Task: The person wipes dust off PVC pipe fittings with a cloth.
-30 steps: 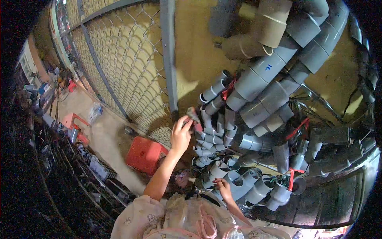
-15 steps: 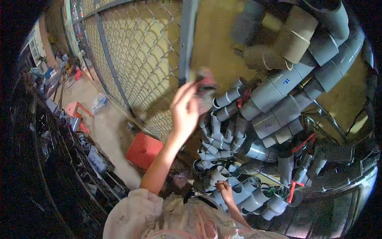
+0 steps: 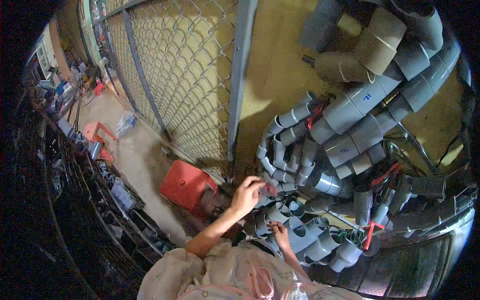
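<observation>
My left hand reaches forward with its fingers pinched, beside the grey pipe fittings. A small blurred reddish thing sits at its fingertips; its kind is too smeared to make out. Lower and to the right, my right hand has its fingers curled in at the rim of the grey pipe fittings. Whatever its fingers hold, if anything, does not show. Strung grey elbow and tee fittings hang in a loop just beyond my left hand.
Large grey couplings hang in chains at the upper right, some tied with red cord. A chain-link panel with a metal post stands ahead. A red stool is at left, near dark shelves of parts.
My left hand has come down and nearer from the post, with the reddish thing at its fingertips, to beside the fittings. My right hand stays by the fittings. The view has shifted slightly.
</observation>
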`<control>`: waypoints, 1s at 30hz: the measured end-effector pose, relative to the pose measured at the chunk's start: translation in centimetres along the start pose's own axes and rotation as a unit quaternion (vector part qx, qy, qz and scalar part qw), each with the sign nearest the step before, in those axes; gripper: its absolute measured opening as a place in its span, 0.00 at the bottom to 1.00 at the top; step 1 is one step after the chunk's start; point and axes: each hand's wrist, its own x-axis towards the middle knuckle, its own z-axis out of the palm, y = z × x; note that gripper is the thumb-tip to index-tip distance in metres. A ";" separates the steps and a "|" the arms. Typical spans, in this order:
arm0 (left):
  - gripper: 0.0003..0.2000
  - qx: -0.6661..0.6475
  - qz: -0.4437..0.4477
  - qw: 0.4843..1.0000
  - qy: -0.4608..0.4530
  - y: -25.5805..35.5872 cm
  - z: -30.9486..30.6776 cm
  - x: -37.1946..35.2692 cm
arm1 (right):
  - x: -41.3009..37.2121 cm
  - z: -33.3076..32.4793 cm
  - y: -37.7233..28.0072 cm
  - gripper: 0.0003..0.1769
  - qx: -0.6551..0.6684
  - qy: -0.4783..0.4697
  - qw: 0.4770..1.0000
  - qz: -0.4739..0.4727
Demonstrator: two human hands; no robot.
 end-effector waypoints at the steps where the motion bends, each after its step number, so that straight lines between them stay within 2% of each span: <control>1: 0.14 -0.008 0.034 0.998 0.051 1.2 -0.9 1.1 | 0.5 -0.2 0.6 0.15 0.002 0.009 1.000 0.009; 4: 0.15 -0.044 0.144 0.973 0.175 7.9 -4.8 6.1 | 1.0 -0.3 0.2 0.14 0.025 0.022 0.999 0.009; 6: 0.15 -0.093 0.205 0.949 0.221 11.8 -6.5 8.6 | 0.7 0.1 -1.4 0.14 0.023 0.019 0.999 0.015; 8: 0.15 -0.078 0.289 0.927 0.226 13.8 -6.2 10.3 | 0.7 0.0 -1.7 0.14 0.007 0.020 1.000 0.023; 9: 0.15 -0.062 0.337 0.918 0.200 13.7 -5.2 11.0 | 0.6 0.2 -1.9 0.14 0.014 0.031 0.999 0.016; 10: 0.12 -0.046 0.342 0.925 0.160 13.3 -3.7 11.1 | 0.5 0.0 -1.7 0.13 0.013 0.034 0.999 0.014; 12: 0.10 0.036 0.334 0.931 0.140 10.8 -1.1 9.3 | 0.7 -0.1 -1.0 0.13 0.013 0.038 0.999 0.007; 15: 0.08 0.066 0.308 0.946 0.077 4.9 2.6 5.2 | 0.5 -0.3 0.0 0.12 0.025 0.053 0.998 -0.003; 18: 0.07 0.092 0.275 0.956 -0.035 2.5 2.5 1.5 | 0.2 -0.4 1.0 0.13 0.035 0.061 0.997 -0.005; 19: 0.07 0.082 0.230 0.967 -0.075 1.7 2.6 0.8 | 0.2 -0.4 0.9 0.13 0.043 0.061 0.997 -0.001; 21: 0.07 0.035 0.165 0.983 -0.067 1.7 1.0 0.7 | -0.2 -0.5 0.0 0.14 0.036 0.058 0.998 0.005; 23: 0.06 -0.030 0.138 0.990 -0.025 3.5 -1.2 2.6 | 0.0 -0.8 0.1 0.14 0.043 0.074 0.996 -0.001; 27: 0.11 -0.041 0.257 0.946 0.195 11.4 -7.4 9.3 | -0.1 -0.4 -0.1 0.15 0.048 0.077 0.996 0.006; 28: 0.12 -0.043 0.269 0.934 0.231 12.5 -8.1 10.6 | 0.1 -0.4 -0.4 0.15 0.042 0.069 0.997 0.002; 30: 0.10 -0.018 0.314 0.916 0.247 12.4 -7.2 12.8 | 0.4 -0.3 0.1 0.15 0.037 0.060 0.997 -0.010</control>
